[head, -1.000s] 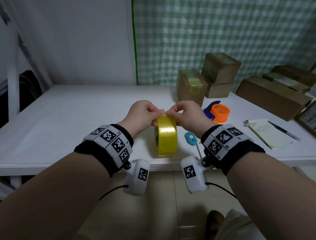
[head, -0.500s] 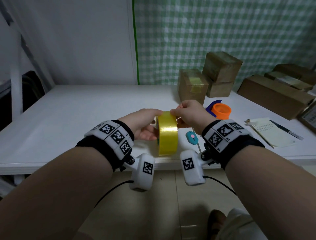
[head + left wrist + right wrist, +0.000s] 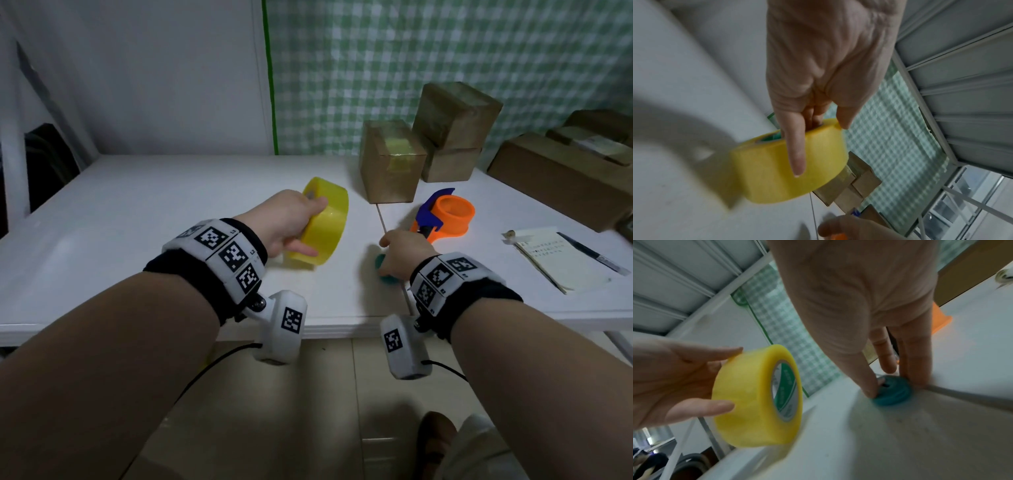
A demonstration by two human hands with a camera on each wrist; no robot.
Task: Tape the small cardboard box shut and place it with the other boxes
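just ahead of the left hand (image 3: 289,222), the yellow tape roll (image 3: 320,224) is held, thumb and little finger on its band, other fingers in the core, its core axis tilted forward and right toward the small cardboard box (image 3: 390,161). the right hand (image 3: 402,255) pinches a teal cutter (image 3: 892,390) on the table (image 3: 137,212); it should lift cleanly, blade away from the other hand.

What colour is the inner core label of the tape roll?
Green and white on the tape roll's core, clearest in the right wrist view; left hand holds it.
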